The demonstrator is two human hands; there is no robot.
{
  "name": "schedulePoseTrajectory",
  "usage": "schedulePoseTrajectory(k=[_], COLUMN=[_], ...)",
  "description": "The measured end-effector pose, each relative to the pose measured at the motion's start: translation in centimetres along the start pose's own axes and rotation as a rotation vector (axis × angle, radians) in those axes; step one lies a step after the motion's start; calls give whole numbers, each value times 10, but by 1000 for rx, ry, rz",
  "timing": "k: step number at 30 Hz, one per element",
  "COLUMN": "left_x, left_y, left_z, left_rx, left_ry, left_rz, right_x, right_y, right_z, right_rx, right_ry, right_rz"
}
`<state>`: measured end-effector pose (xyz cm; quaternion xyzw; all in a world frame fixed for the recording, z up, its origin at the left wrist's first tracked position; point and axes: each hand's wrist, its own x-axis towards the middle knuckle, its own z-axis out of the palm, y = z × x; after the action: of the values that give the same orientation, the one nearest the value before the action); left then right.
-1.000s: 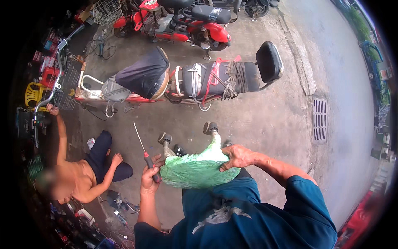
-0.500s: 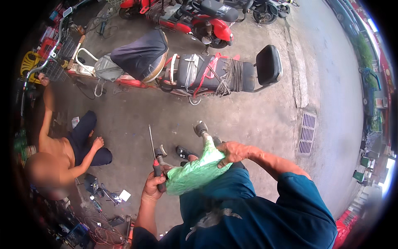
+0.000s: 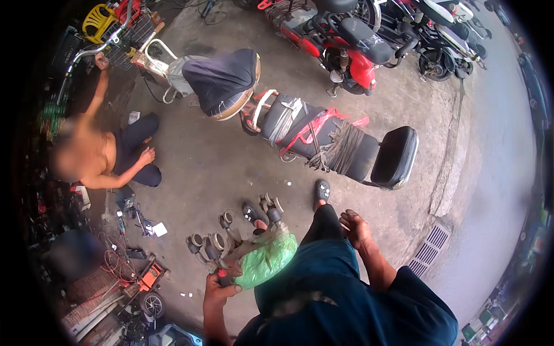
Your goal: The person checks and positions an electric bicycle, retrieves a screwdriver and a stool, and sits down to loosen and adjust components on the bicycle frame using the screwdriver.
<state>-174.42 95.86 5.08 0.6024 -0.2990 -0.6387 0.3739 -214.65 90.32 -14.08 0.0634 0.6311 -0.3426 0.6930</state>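
Observation:
Low in front of me, my left hand (image 3: 216, 293) is closed around a screwdriver (image 3: 223, 277) with a red and black handle; its shaft is hard to make out. The same hand is against a grey metal base with several caster wheels (image 3: 214, 243), and its full grip on it is hidden. A crumpled green plastic bag (image 3: 268, 259) covers the base's right side, close to my shirt. My right hand (image 3: 356, 228) is off the bag, out to the right, empty with fingers loosely apart.
An electric bike (image 3: 352, 147) with a strapped seat stands ahead. Red scooters (image 3: 360, 69) are parked behind it. Another person (image 3: 107, 153) sits on the ground at left, near tools and a small orange trolley jack (image 3: 151, 275). A drain grate (image 3: 428, 251) lies at right.
My right hand has let go of the green bag and moved right. The base has turned so its casters show. My view has swung, and one foot has come into sight.

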Motion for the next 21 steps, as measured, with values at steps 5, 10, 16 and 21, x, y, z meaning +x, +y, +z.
schedulePoseTrajectory(k=[5,10,16,21], left_x=[-27,-52,-68,-95], left_y=[1,-25,-71,-99], left_z=[67,94,116,130], left_rx=[-81,-266,-376,-472], left_ry=[270,410,619,671], left_rz=[-311,-355,-180,-231], right_x=[14,37,100,110], right_y=[-111,-121,-157,-161], right_z=[-26,-32,-26,-30], right_rx=[4,-348,0,129], right_ry=[22,128,-548,-598], right_rz=[-291,-514,-415,-184])
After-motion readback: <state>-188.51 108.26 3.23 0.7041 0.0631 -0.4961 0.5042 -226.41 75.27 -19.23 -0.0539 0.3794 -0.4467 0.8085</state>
